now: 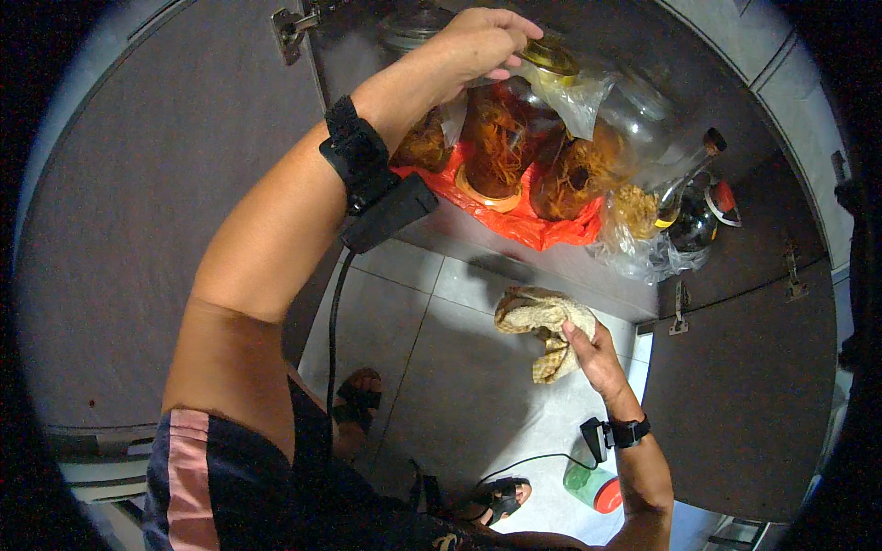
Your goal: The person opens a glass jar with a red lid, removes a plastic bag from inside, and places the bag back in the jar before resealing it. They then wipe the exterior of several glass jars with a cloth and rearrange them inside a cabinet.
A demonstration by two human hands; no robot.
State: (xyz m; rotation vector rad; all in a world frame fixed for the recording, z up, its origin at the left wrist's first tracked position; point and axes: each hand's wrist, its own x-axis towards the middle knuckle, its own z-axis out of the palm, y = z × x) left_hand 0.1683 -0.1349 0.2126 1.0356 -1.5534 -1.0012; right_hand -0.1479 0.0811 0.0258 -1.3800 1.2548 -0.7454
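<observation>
My left hand (486, 43) reaches into the cabinet, its fingers beside the gold lid (551, 58) of a large glass jar. Clear plastic film (577, 96) hangs below that lid. Whether the fingers grip the lid or only touch it cannot be made out. Jars of dark liquid with orange, root-like strands, one in the middle (497, 138) and one to the right (582, 172), rest on a red plastic bag (544, 233). My right hand (598, 355) holds a crumpled, stained yellowish cloth (551, 320) over the tiled floor, below the cabinet's front edge.
Right of the jars stand a long-necked glass bottle (682, 186), a dark jar with a red-and-white lid (694, 224) and clear plastic bags (630, 251). Cabinet doors flank me, left (172, 206) and right (744, 413). A green container with a red lid (586, 482) lies on the floor.
</observation>
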